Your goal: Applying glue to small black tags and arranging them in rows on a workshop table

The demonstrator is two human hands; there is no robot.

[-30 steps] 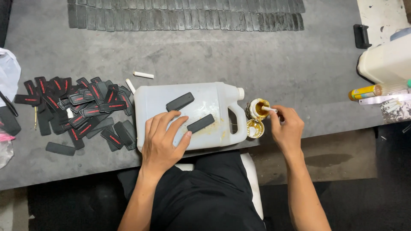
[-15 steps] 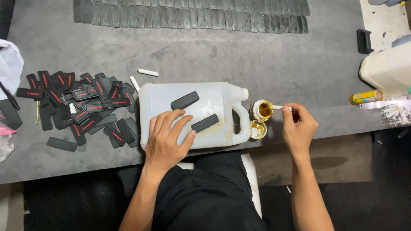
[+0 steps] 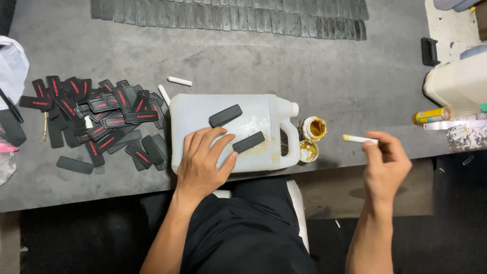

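Note:
A white plastic jug [image 3: 253, 109] lies on its side on the grey table, with two black rubber strips [image 3: 225, 115] on it. My left hand [image 3: 204, 161] rests flat on the jug, fingers spread, next to the lower strip [image 3: 248, 142]. My right hand [image 3: 386, 162] holds a thin white stick [image 3: 358, 138] with a yellow tip, right of a small open glue jar [image 3: 313, 128] and its lid [image 3: 308, 150].
A heap of black strips with red marks [image 3: 96, 119] lies left of the jug. A long row of dark strips [image 3: 228, 15] lines the far edge. Two white sticks [image 3: 179, 80] lie near the jug. A yellow tube [image 3: 431, 115] and a white container [image 3: 456, 83] stand at right.
My right hand has drawn the stick out of the glue jar and moved right, away from it. The left hand has stayed on the jug.

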